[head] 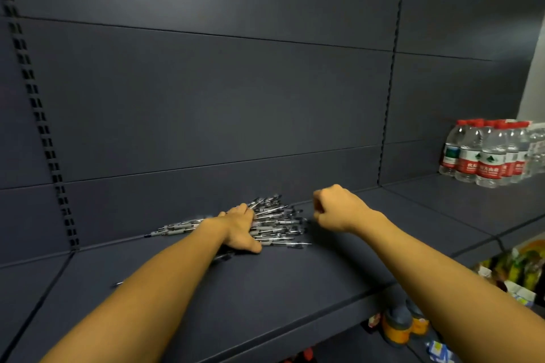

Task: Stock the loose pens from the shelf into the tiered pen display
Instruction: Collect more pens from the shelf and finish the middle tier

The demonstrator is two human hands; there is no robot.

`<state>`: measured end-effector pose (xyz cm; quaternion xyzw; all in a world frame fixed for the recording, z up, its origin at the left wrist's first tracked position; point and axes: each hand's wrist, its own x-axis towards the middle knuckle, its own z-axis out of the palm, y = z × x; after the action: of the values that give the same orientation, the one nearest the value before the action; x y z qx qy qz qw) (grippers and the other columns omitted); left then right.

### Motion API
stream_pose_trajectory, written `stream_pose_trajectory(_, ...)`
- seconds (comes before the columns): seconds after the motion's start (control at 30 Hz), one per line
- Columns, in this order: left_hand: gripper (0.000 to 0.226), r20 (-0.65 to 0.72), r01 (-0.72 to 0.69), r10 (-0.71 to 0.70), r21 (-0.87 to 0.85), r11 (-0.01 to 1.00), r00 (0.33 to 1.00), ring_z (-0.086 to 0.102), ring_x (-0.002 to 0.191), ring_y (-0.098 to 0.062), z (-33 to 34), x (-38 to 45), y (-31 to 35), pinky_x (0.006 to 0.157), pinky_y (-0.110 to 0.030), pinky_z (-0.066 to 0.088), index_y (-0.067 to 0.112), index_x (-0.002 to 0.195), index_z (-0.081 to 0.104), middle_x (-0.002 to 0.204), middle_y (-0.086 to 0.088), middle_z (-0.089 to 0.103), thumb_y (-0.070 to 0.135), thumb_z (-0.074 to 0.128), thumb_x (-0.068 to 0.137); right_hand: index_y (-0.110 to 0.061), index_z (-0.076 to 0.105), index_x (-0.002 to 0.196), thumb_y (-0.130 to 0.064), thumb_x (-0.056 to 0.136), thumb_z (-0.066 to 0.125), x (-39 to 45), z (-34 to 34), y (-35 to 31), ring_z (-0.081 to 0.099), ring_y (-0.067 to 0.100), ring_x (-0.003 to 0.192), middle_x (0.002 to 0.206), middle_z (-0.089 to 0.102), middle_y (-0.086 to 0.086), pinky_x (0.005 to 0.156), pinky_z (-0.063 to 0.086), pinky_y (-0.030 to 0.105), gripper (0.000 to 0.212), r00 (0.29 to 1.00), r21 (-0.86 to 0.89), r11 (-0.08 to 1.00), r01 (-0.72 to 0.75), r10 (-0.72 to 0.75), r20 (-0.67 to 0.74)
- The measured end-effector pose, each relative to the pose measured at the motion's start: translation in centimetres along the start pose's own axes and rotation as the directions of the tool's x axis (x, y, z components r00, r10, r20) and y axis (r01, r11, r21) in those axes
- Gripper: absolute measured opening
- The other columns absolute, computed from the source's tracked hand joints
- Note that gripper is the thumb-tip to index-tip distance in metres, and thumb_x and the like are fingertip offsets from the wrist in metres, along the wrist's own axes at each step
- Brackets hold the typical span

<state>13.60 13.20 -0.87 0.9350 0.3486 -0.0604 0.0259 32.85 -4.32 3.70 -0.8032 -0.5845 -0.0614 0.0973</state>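
**Both hands at the pen pile**

Dark grey metal shelving point(265, 289) fills my head view, slotted uprights on its back panel. Left hand point(239, 230) lies on the heap of loose clear-barrelled pens with grey grips point(277, 219) at the back of the shelf, fingers spread over them; I can't tell whether it grips any. Right hand point(339, 209) hovers just beside the heap, fingers curled into a fist, holding nothing I can see. Red-capped, red-labelled water bottles point(486, 153) stand far right.
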Motion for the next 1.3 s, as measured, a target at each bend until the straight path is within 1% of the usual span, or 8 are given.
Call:
stream_pose_trajectory(0.23, 0.050, 0.023, 0.012, -0.014, 0.065, 0.998, 1.000, 0.040, 0.116, -0.025, -0.4, -0.1, 2.2, 0.105, -0.045, 0.039, 0.019, 0.107, 0.039, 0.114, -0.001, 0.037, 0.052, 0.066, 0.082, -0.009, 0.059, 0.091, -0.020, 0.091, 0.059, 1.8, 1.6, 1.7, 0.063, 0.032, 0.085, 0.094, 0.064, 0.012, 0.068, 0.050, 0.035, 0.011, 0.995, 0.049, 0.994, 0.097, -0.099, 0.028)
stream_pose_trajectory(0.33, 0.051, 0.060, 0.010, -0.015, 0.090, 0.996, 0.998, 0.047, 0.108, -0.024, -1.2, -0.5, 3.3, 0.100, -0.043, 0.047, 0.015, 0.111, 0.045, 0.116, -0.004, 0.045, 0.049, 0.071, 0.083, -0.010, 0.061, 0.093, -0.019, 0.090, 0.058, 2.3, 2.0, 2.2, 0.063, 0.030, 0.086, 0.095, 0.065, 0.010, 0.070, 0.054, 0.037, 0.010, 0.994, 0.079, 0.992, 0.095, -0.099, 0.040)
stream_pose_trajectory(0.47, 0.067, 0.117, 0.029, -0.047, 0.150, 0.988, 0.992, 0.050, 0.118, -0.029, -2.1, -0.8, 4.7, 0.101, -0.044, 0.048, 0.005, 0.132, 0.045, 0.127, -0.010, 0.045, 0.049, 0.069, 0.087, -0.012, 0.063, 0.095, -0.020, 0.090, 0.059, 2.7, 1.8, 2.8, 0.064, 0.029, 0.087, 0.097, 0.065, 0.010, 0.073, 0.056, 0.038, 0.010, 0.995, 0.117, 0.989, 0.086, -0.091, 0.033)
stream_pose_trajectory(0.63, 0.074, 0.136, 0.082, -0.105, 0.171, 0.982, 0.985, 0.048, 0.127, -0.033, -1.5, -0.3, 5.0, 0.106, -0.049, 0.045, 0.004, 0.144, 0.037, 0.141, -0.012, 0.039, 0.053, 0.057, 0.091, -0.016, 0.061, 0.089, -0.020, 0.089, 0.059, 2.6, 1.5, 3.3, 0.063, 0.028, 0.086, 0.095, 0.065, 0.008, 0.069, 0.050, 0.034, 0.005, 0.996, 0.140, 0.987, 0.080, -0.085, 0.028)
stream_pose_trajectory(0.8, 0.058, 0.126, 0.070, -0.093, 0.180, 0.981, 0.988, 0.053, 0.119, -0.034, -1.3, -0.1, 5.2, 0.103, -0.049, 0.048, 0.004, 0.136, 0.050, 0.138, -0.015, 0.043, 0.047, 0.052, 0.097, -0.015, 0.062, 0.090, -0.019, 0.090, 0.058, 2.3, 1.3, 3.6, 0.063, 0.028, 0.085, 0.094, 0.064, 0.008, 0.068, 0.049, 0.034, 0.005, 0.997, 0.146, 0.987, 0.068, -0.074, 0.036)
stream_pose_trajectory(0.97, 0.032, 0.136, 0.097, -0.128, 0.210, 0.973, 0.982, 0.058, 0.093, -0.030, -2.5, -0.3, 6.9, 0.078, -0.038, 0.051, 0.003, 0.109, 0.063, 0.111, -0.012, 0.057, 0.031, 0.060, 0.095, -0.016, 0.061, 0.089, -0.019, 0.091, 0.058, 2.1, 0.8, 3.8, 0.063, 0.026, 0.085, 0.094, 0.064, 0.006, 0.068, 0.049, 0.033, 0.005, 0.997, 0.136, 0.989, 0.061, -0.066, 0.032)
stream_pose_trajectory(1.2, 0.011, -0.033, 0.173, -0.170, 0.211, 0.962, 0.985, 0.062, 0.101, -0.032, -2.0, -0.3, 7.5, 0.091, -0.045, 0.055, 0.014, 0.094, 0.057, 0.105, -0.008, 0.056, 0.021, 0.055, 0.086, -0.017, 0.062, 0.089, -0.019, 0.091, 0.058, 1.6, -0.2, 4.9, 0.063, 0.025, 0.085, 0.093, 0.063, 0.004, 0.070, 0.053, 0.036, 0.005, 0.999, 0.117, 0.992, 0.046, -0.048, 0.016)
stream_pose_trajectory(1.3, 0.009, -0.058, 0.151, -0.141, 0.223, 0.963, 0.988, 0.062, 0.104, -0.032, -1.8, -0.2, 7.2, 0.091, -0.045, 0.055, 0.016, 0.094, 0.055, 0.114, -0.010, 0.060, 0.020, 0.056, 0.086, -0.017, 0.060, 0.087, -0.018, 0.091, 0.059, 1.5, -0.6, 5.6, 0.062, 0.025, 0.082, 0.090, 0.062, 0.005, 0.066, 0.049, 0.033, 0.005, 0.999, 0.099, 0.995, 0.033, -0.034, 0.012)
